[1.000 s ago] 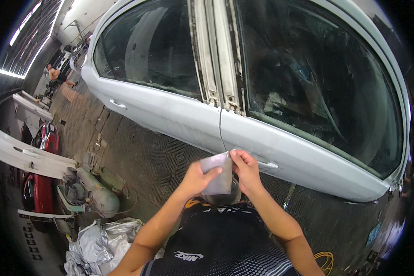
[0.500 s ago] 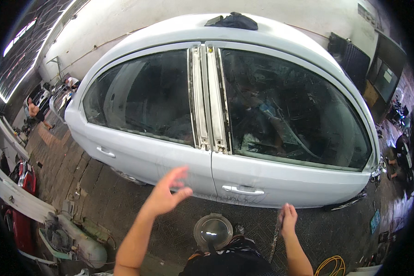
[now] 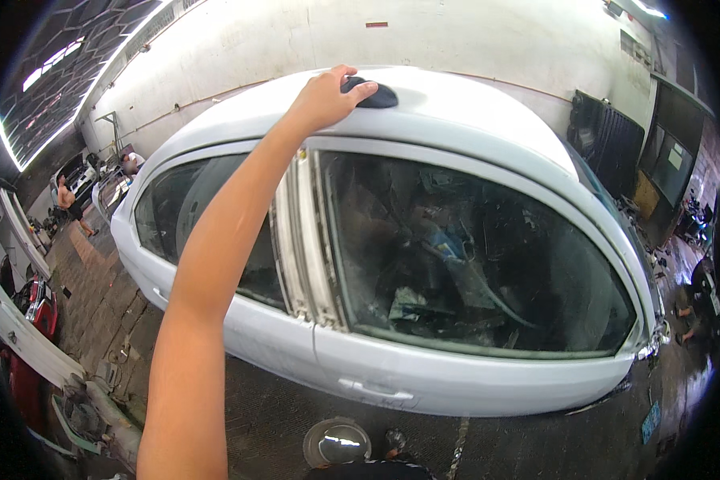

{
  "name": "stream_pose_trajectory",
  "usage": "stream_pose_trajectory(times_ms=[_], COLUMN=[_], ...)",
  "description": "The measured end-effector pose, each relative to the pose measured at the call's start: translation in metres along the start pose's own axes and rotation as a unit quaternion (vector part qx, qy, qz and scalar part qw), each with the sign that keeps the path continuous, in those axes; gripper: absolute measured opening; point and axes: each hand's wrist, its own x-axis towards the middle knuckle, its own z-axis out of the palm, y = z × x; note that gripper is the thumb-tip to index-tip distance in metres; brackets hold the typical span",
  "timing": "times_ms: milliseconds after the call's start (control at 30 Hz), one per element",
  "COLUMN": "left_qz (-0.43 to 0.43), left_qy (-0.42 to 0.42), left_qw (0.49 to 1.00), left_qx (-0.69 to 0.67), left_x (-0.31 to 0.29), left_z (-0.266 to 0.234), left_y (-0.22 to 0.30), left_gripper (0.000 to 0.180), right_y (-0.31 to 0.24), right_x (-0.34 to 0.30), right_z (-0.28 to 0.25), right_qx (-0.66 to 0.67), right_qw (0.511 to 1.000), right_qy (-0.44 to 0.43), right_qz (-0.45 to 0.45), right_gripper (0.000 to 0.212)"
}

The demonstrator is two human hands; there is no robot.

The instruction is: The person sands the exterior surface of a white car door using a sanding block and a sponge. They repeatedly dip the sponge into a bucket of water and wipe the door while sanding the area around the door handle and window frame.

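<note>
Head view: my left hand (image 3: pixel 336 94) is on the dark cloth (image 3: pixel 384 97), thumb over its near side; I can't tell whether the fingers are clamped. The cloth lies on the pale car roof (image 3: pixel 464 104), where I'd favour a deep hold, forearm (image 3: pixel 228 228) clear of the door window (image 3: pixel 165 212).

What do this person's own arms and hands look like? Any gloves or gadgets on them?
Only the left arm and left hand show. They are bare: no sleeve, glove, watch, cable or marking is visible. The hand is an ordinary human one, with fingers and a thumb. The right hand is out of view, so I can't describe it.
</note>
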Motion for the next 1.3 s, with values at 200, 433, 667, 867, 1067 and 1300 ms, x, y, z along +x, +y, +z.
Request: stream_pose_trajectory(times_ms=[200,433,667,867,1067,1300], left_qz=[-0.088,-0.171,-0.079,-0.058,-0.175,-0.659], left_qy=[-0.155,0.238,0.299,0.392,0.156,0.334], left_qw=[0.949,0.871,0.629,0.555,0.448,0.099], left_qx=[0.258,-0.394,-0.713,-0.732,-0.863,-0.667], left_x=[0.120,0.165,0.130,-0.091,-0.449,-0.849], left_z=[0.084,0.079,0.024,-0.008,0.027,0.191], left_y=[0.007,-0.022,-0.032,0.010,-0.017,0.018], left_gripper=[0.088,0.040,0.035,0.047,0.080,0.041], right_y=[-0.097,-0.107,-0.095,-0.085,-0.129,-0.224], right_x=[0.059,0.108,0.105,0.147,0.185,0.201], right_z=[-0.037,-0.023,-0.026,-0.020,-0.022,-0.017], right_qx=[0.171,0.227,0.279,0.177,-0.105,-0.235], right_qw=[0.953,0.932,0.914,0.944,0.969,0.917], right_qy=[0.004,-0.014,-0.007,-0.107,-0.210,-0.319], right_qz=[0.249,0.281,0.296,0.258,0.083,0.032], right_gripper=[0.030,0.030,0.030,0.021,0.028,0.027])
